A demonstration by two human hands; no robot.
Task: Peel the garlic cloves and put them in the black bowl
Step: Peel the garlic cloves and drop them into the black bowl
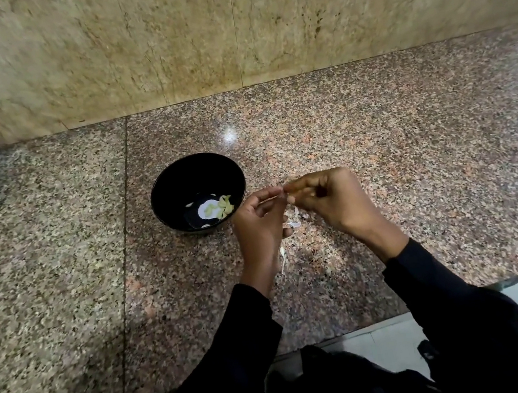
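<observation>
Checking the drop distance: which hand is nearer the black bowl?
Left. The left hand overlaps the black bowl's right rim; the right hand is farther right, over the counter.

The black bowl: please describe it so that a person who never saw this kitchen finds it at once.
On the speckled granite counter, below the beige stone wall, look just left of the left hand. The black bowl stands there, round and glossy, the only vessel on the counter, with a few pale peeled garlic cloves at its bottom.
</observation>
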